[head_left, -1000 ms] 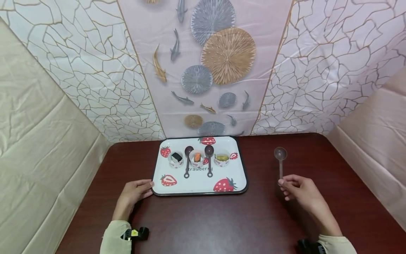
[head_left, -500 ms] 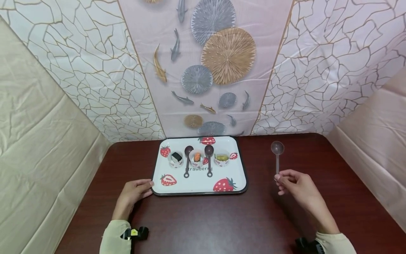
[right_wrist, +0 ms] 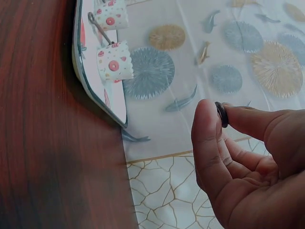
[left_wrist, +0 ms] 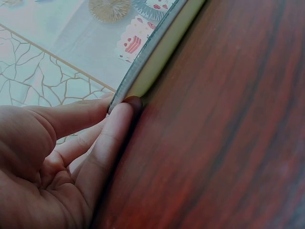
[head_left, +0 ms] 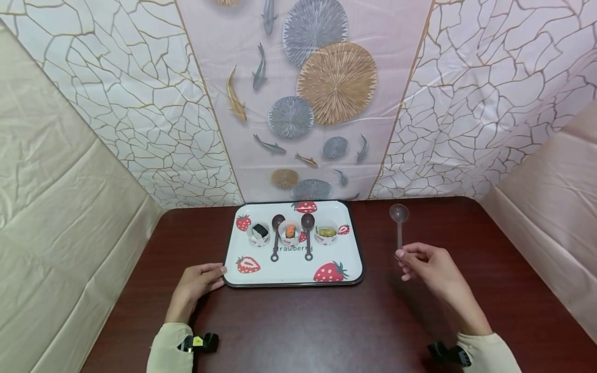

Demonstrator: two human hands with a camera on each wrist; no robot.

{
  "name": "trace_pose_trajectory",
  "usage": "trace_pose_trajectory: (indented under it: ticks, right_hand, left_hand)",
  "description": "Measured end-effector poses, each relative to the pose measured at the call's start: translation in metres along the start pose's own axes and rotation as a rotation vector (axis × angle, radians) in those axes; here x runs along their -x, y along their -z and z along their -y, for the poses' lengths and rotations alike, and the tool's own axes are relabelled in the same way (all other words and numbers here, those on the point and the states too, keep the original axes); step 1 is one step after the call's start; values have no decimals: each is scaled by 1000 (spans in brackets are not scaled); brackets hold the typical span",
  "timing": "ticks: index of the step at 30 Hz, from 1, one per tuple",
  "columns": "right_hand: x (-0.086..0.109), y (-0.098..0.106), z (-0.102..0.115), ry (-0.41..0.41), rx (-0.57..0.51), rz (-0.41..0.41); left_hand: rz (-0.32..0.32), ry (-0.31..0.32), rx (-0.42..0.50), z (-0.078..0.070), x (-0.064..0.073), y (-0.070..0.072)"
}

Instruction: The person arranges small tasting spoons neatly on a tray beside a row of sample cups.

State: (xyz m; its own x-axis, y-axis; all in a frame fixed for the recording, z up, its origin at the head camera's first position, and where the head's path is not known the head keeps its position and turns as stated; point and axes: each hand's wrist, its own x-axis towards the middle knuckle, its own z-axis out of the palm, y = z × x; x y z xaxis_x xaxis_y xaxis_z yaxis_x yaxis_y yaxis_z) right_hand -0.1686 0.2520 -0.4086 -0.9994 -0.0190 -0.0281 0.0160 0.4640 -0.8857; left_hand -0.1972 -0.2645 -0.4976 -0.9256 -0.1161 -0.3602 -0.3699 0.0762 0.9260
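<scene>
My right hand (head_left: 436, 272) pinches the handle end of a dark translucent spoon (head_left: 399, 213) between thumb and fingers. Bowl up, the spoon is held above the table, right of a white strawberry-print tray (head_left: 291, 273). In the right wrist view only the dark end of the spoon (right_wrist: 221, 114) shows. At the tray's left front corner, my left hand (head_left: 195, 287) grips the rim, thumb on top and fingers underneath. Two more dark spoons (head_left: 307, 221) lie on the tray between three small paper cups (head_left: 326, 240). These hold a black-and-white rice ball (head_left: 259, 231), an orange-topped piece (head_left: 290, 231) and a green piece (head_left: 326, 232).
The tray stands at the back of a dark red-brown table (head_left: 298, 331). Behind it rises a patterned cloth backdrop (head_left: 326, 155). Beige padded cloth panels (head_left: 70, 233) flank the table on both sides. Each wrist bears a strapped black camera (head_left: 211, 342).
My right hand has carried the spoon a little left and farther back, nearer the tray. The left hand and the tray have stayed in place.
</scene>
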Motion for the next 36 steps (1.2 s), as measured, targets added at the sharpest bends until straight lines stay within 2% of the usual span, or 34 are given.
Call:
trace_pose_trajectory:
  ticks: [14, 28, 36]
  right_hand:
    - [-11, -15, 13, 22, -34, 29]
    - [-29, -30, 12, 27, -32, 43]
    - [-38, -40, 8, 16, -101, 38]
  left_hand:
    - [-8, 13, -19, -1, 1, 0]
    - [-2, 8, -19, -1, -1, 0]
    - [-4, 14, -13, 0, -1, 0]
